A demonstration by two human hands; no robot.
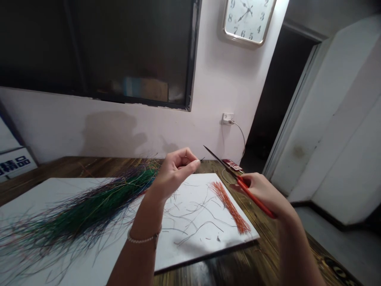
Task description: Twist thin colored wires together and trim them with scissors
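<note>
L hand (175,171) pinches thin dark wire (202,159), R hand (263,193) grips red-handled scissors (248,192); orange wire bundle (229,208) done at 3 o'clock, multicolour wire heap (83,210) left at 9.

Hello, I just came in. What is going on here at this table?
A person is handling thin wires over a white board on a wooden table. The left hand pinches a short wire end, and the right hand holds red-handled scissors with the blades close to it. A large multicoloured wire heap lies on the left of the board, and an orange wire bundle lies on the right, with loose strands between them.
</note>
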